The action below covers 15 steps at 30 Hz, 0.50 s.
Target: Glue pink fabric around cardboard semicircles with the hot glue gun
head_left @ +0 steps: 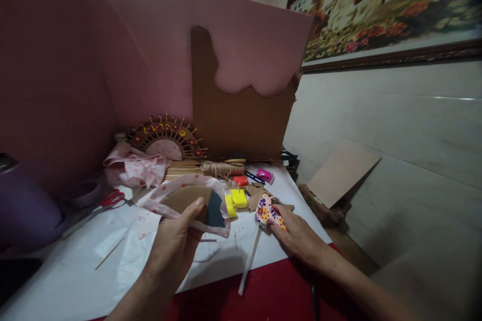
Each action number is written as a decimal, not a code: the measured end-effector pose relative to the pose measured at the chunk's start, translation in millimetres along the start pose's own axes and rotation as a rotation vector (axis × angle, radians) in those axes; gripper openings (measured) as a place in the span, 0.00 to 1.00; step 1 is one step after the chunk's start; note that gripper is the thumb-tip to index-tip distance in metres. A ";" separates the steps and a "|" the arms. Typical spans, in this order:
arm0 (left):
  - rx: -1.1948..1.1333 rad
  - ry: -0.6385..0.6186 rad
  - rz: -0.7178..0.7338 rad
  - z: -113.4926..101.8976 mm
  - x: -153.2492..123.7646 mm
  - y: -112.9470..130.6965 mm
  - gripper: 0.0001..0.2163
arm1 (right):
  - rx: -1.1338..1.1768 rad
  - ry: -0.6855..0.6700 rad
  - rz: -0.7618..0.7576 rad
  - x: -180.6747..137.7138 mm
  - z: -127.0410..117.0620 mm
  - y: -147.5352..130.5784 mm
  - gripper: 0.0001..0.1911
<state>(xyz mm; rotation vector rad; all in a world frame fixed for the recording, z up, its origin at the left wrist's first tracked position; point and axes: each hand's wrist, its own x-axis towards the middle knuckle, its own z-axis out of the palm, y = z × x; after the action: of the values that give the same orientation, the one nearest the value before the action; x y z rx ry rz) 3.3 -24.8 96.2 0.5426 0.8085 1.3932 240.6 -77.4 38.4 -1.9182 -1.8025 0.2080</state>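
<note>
Framed painting [391, 7] on pale wall [414, 125]; purple bottle [28, 205] far left; pink backdrop [135, 40] behind brown cardboard [241, 125].

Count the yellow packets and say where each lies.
2: the left packet showing beside the cardboard piece in the left hand; the right packet next to the first. Others may be hidden behind that piece.

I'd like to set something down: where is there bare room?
The white sheet, near left, between the black object and thin stick; also the red strip, between the left forearm and rod. It's crowded farther back, around the twine and yellow packets.
</note>
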 end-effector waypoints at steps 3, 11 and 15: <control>-0.028 -0.033 0.024 -0.7 1.7 1.1 0.07 | 0.262 0.121 0.032 3.3 -2.6 -1.5 0.20; 0.068 -0.200 0.044 -6.4 -5.7 2.4 0.04 | 1.079 0.087 0.233 -31.1 -24.4 -34.3 0.23; 0.170 -0.282 0.082 -10.4 -9.1 2.6 0.09 | 0.970 0.006 0.365 -58.0 -25.2 -60.2 0.22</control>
<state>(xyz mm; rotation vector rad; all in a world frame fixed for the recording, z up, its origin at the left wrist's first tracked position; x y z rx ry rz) -6.2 -34.7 93.2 0.8907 0.6844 1.2921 191.2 -139.6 74.5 -1.4606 -0.9925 0.9880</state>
